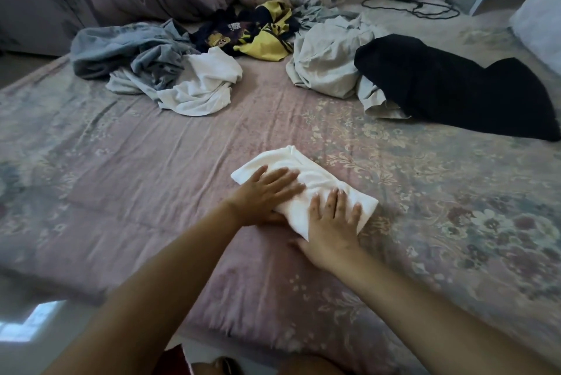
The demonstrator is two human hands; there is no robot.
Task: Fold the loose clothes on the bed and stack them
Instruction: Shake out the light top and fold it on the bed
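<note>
A wide bed (121,168) in pink floral sheet carries a folded white cloth (306,174) (near edge), a crumpled black garment (449,86) and rumpled grey clothes (328,55).

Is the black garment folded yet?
No, the black garment lies spread and rumpled at the far right of the bed, while both hands, left hand and right hand, press the folded white cloth.

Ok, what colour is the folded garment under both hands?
White, plain; the folded garment shows clearly in the head view.
</note>
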